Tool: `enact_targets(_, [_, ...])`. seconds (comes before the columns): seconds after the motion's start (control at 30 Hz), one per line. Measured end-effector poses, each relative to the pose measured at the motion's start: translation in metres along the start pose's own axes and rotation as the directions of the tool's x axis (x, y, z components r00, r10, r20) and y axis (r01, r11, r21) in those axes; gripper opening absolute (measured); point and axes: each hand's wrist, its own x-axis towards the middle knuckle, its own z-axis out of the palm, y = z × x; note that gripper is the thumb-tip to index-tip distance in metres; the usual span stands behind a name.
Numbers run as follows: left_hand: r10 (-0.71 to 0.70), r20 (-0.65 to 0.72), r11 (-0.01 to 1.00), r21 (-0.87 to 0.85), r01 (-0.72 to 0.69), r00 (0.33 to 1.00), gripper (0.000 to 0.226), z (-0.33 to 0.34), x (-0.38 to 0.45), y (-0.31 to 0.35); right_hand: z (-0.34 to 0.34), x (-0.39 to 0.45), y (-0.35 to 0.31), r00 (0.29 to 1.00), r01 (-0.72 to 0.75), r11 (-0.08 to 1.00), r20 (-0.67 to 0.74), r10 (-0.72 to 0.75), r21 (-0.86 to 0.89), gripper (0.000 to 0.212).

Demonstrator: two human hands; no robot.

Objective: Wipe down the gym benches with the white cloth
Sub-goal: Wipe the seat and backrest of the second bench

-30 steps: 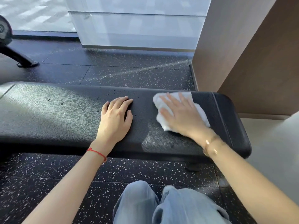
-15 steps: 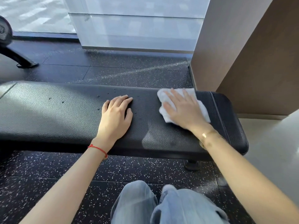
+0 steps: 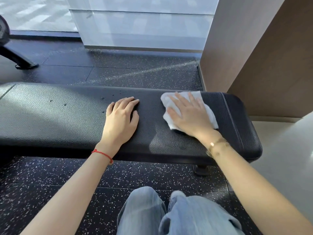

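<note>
Right hand (image 3: 189, 116): I press it flat on white cloth (image 3: 210, 114) (soft, light; palm its middle) | left hand (image 3: 121, 119): spread wide, steadying counter (image 3: 50, 119)

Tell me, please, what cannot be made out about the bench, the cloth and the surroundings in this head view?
- Bench: left end cut off by the frame edge; frame underneath hidden by the pad, one foot showing.
- White cloth: middle covered by the right hand.
- Pad under the left hand: hidden.
- Dark specks: too small to identify.
- Black equipment: cut off at left.
</note>
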Motion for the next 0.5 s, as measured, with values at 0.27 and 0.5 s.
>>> enact_targets(0.27, [-0.002, 0.013, 1.0, -0.007, 0.002, 1.0, 0.041, -0.001, -0.001, 0.0, 0.006, -0.065, -0.014, 0.958, 0.285, 0.957, -0.034, -0.283, 0.059, 0.057])
enact_targets(0.5, [-0.009, 0.014, 1.0, 0.014, 0.009, 1.0, 0.04, -0.002, 0.0, 0.004, -0.003, 0.04, 0.017, 0.995, -0.103, 0.994, 0.0, 0.103, 0.028, 0.055])
